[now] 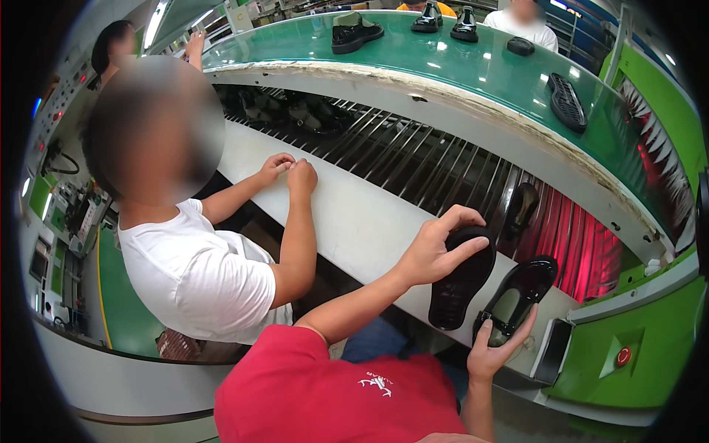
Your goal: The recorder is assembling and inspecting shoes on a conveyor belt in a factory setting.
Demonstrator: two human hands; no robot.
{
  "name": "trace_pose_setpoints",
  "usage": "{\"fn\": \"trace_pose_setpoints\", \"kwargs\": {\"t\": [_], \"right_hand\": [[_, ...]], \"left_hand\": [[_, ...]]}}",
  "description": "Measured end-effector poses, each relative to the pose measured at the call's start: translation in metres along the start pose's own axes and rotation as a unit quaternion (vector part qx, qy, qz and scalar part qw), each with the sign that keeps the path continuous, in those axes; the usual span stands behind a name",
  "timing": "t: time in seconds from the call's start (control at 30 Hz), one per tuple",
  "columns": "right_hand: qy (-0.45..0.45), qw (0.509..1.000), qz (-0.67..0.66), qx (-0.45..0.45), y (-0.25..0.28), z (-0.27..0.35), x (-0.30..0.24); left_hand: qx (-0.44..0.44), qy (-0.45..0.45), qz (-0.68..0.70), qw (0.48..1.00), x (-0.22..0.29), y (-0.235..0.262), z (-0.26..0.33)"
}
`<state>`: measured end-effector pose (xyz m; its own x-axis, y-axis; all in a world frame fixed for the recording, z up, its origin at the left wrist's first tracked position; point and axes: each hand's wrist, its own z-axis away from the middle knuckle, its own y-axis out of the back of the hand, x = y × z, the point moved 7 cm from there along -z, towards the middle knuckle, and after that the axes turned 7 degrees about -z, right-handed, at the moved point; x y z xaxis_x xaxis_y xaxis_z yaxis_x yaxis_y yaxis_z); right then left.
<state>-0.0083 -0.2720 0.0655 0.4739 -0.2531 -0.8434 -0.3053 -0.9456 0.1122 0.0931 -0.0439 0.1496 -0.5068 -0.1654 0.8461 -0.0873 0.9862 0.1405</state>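
Over the right end of the white worktop [347, 198], the fingers of the left hand [434, 251] clasp a black sole [459, 292]; just to its right, the right hand's fingers [482, 338] grasp a shiny black shoe [538, 277].

Long glossy green-topped shelf [458, 63] spans the upper view. On it: chunky olive-and-black shoe [357, 33], two shiny black shoes [464, 24], small black oval piece [521, 46], black ridged sole [568, 102]. Under it: metal roller conveyor [458, 168], red-lit toward shelf's right end. White fringed curtain [656, 140] at that end; green metal housing [591, 376] with round red button [624, 356] below it. Person in white T-shirt [199, 284] near shelf's left part.
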Motion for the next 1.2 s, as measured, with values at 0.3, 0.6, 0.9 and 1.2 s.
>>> {"fn": "trace_pose_setpoints", "kwargs": {"t": [0.3,0.6,0.9,1.2], "right_hand": [[0.022,0.999,-0.034,-0.004,0.011,0.013,0.019],[-0.032,0.996,-0.085,-0.014,0.012,0.01,0.023],[-0.116,0.982,-0.149,-0.01,0.008,-0.004,0.019],[-0.101,0.968,-0.225,-0.035,0.009,0.014,-0.022]], "left_hand": [[-0.02,-0.017,-0.017,1.0,0.017,-0.013,-0.008],[0.009,0.024,0.009,1.0,-0.014,-0.032,-0.012],[-0.042,0.12,0.156,0.98,-0.056,-0.036,-0.03],[-0.064,0.113,0.068,0.989,-0.018,-0.044,-0.013]]}}
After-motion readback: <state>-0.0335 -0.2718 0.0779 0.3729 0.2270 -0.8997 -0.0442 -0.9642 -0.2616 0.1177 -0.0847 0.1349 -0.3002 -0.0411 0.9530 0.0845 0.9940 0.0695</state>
